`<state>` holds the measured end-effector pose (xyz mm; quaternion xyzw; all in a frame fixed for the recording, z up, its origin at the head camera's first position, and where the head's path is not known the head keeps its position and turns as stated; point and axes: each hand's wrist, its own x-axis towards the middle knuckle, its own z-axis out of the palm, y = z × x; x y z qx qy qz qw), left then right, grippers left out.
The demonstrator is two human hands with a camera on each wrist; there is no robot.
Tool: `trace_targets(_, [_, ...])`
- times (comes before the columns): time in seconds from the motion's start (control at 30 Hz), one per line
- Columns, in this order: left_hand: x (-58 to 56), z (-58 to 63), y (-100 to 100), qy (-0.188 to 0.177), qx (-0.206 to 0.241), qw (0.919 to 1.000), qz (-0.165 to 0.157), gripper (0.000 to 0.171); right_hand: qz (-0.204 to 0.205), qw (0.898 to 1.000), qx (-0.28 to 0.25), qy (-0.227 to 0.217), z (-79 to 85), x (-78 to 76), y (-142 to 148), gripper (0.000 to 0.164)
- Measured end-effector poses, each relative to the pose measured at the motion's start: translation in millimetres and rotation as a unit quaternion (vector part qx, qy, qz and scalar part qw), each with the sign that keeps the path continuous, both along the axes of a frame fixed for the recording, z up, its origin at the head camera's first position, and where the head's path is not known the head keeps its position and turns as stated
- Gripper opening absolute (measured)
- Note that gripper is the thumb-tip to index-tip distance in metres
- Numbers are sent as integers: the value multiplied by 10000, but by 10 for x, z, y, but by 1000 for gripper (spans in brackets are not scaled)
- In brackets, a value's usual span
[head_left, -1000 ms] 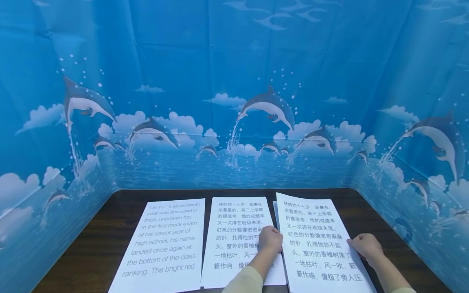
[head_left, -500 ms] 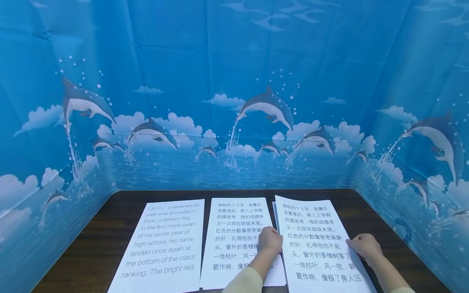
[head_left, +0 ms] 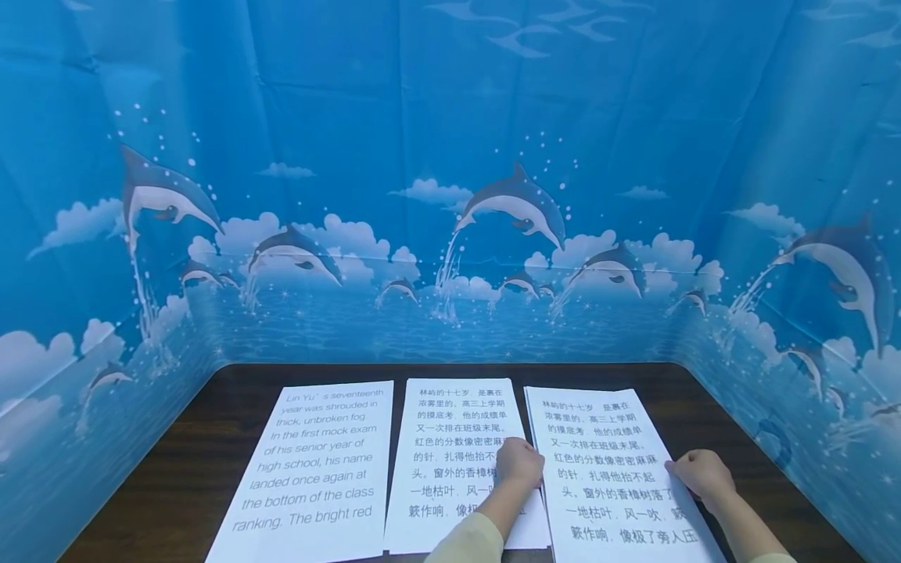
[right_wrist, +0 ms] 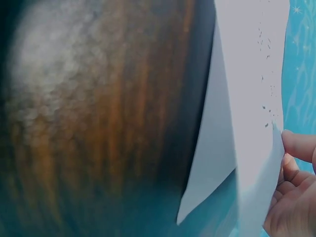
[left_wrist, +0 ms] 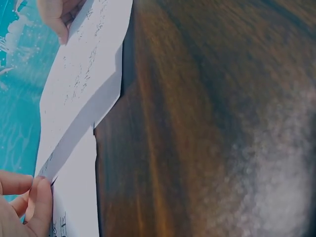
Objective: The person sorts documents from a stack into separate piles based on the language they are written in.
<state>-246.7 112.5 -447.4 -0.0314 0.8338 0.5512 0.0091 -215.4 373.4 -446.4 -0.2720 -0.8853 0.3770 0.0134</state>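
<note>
A white sheet of paper [head_left: 598, 469] printed with Chinese text lies at the right, held by its two long sides. My left hand [head_left: 519, 463] pinches its left edge while covering part of the middle sheet [head_left: 450, 438]. On the opposite edge, my right hand [head_left: 704, 473] pinches the paper between thumb and fingers. The left wrist view has the left hand [left_wrist: 27, 205] at the sheet's near side, the paper bowing between both hands. Under the held sheet, another sheet [right_wrist: 212, 143] shows in the right wrist view, resting on the table.
To the left, a sheet with English text [head_left: 310, 469] lies beside the middle one. All rest on a dark wood-grain table [head_left: 169, 453]. A blue dolphin-print curtain [head_left: 394, 195] rises behind the table and along both sides.
The held sheet's far end has come down and slightly toward me, now covering the paper that showed at its far left side. Both hands keep their grip and stay nearly in place.
</note>
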Motion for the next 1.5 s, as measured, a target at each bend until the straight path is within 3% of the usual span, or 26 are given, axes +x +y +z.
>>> trace_targets(0.47, [-7, -17, 10, 60, 28, 10000, 65, 13, -154, 9999, 48, 45, 2, 4, 13, 20])
trace_targets(0.73, [-9, -5, -6, -10, 339, 9994, 2, 11, -363, 9990, 234, 131, 1, 3, 18, 21])
trace_targets(1.07, [-8, 24, -46, -81, 359, 9992, -125, 13, -386, 9992, 102, 64, 90, 14, -94, 22])
trace_targets(1.5, [-51, 22, -81, -45, 526, 9986, -54, 11, -155, 9996, -109, 194, 62, -25, -94, 25])
